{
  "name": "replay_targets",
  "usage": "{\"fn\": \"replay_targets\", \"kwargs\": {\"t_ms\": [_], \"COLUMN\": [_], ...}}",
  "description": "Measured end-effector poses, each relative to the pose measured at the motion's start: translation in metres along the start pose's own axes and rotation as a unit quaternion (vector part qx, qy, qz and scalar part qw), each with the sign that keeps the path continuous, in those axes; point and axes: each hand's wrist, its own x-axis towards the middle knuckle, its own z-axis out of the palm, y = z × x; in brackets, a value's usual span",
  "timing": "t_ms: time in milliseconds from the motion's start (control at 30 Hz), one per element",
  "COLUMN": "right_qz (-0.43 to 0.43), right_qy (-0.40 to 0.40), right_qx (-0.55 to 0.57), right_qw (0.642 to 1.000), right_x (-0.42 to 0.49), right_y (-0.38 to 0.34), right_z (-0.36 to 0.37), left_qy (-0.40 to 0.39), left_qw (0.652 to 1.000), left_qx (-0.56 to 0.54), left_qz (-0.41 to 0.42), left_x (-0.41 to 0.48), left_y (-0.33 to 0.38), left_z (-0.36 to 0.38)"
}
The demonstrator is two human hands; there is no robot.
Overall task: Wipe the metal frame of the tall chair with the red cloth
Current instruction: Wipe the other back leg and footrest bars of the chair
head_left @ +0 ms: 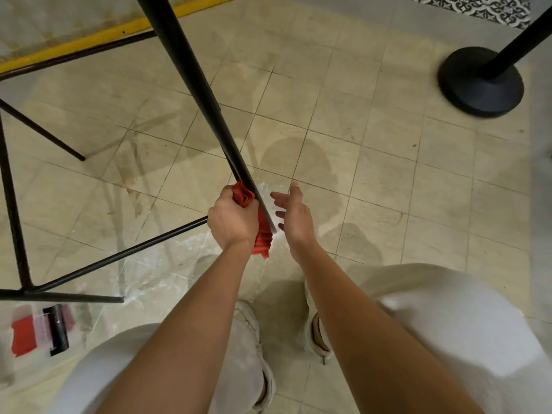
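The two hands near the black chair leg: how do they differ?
The left hand is curled, gripping the red cloth against the chair leg; the right hand is open with fingers spread. The left hand holds something; the right hand holds nothing and hovers beside the leg. Both are bare, near the leg's lower end.

no text, label or number can be read anywhere.
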Motion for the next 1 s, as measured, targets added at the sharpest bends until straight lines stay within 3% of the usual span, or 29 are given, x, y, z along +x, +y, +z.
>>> {"fn": "replay_targets", "kwargs": {"t_ms": [200, 433, 700, 1000], "right_qz": [-0.015, -0.027, -0.03, -0.037], "right_qy": [-0.009, -0.017, -0.023, 0.021], "right_qx": [-0.003, -0.004, -0.01, -0.013], "right_qw": [1.0, 0.999, 0.999, 0.999], "right_x": [-0.005, -0.009, -0.014, -0.025], "right_y": [-0.005, -0.01, -0.007, 0.002], "right_z": [0.006, 0.016, 0.021, 0.03], "left_qy": [-0.037, -0.083, -0.144, -0.12], "left_qw": [0.999, 0.994, 0.962, 0.972], "left_qx": [0.002, 0.006, 0.126, 0.117], "left_qz": [-0.028, 0.076, 0.196, 0.166], "left_x": [0.012, 0.0, 0.005, -0.008], "left_y": [0.0, -0.022, -0.043, -0.032], "left_z": [-0.009, -0.015, -0.039, -0.026]}}
